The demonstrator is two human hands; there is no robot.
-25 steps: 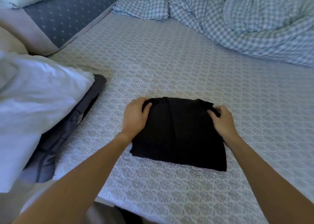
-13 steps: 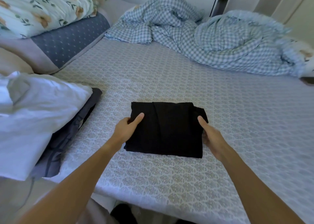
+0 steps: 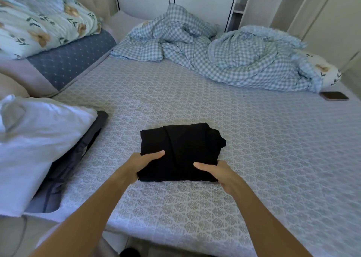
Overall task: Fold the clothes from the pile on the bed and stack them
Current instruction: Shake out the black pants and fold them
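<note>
Black garment folded, gripped at its near corners on the bed.

The black garment point(image 3: 181, 151) lies as a compact square on the bed point(image 3: 254, 159); the left hand point(image 3: 145, 162) and right hand point(image 3: 216, 171) each pinch a near corner, thumb on top, fingers underneath. This piece looks finished and ready to stack. Left of the left hand, the white and grey clothes pile point(image 3: 39, 149) is apparently not yet folded.

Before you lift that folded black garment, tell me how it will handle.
The black garment is soft cloth, so it will probably sag and may unfold without support beneath. It looks light. With the left hand and right hand gripping its near edge, the far side would likely droop.
</note>
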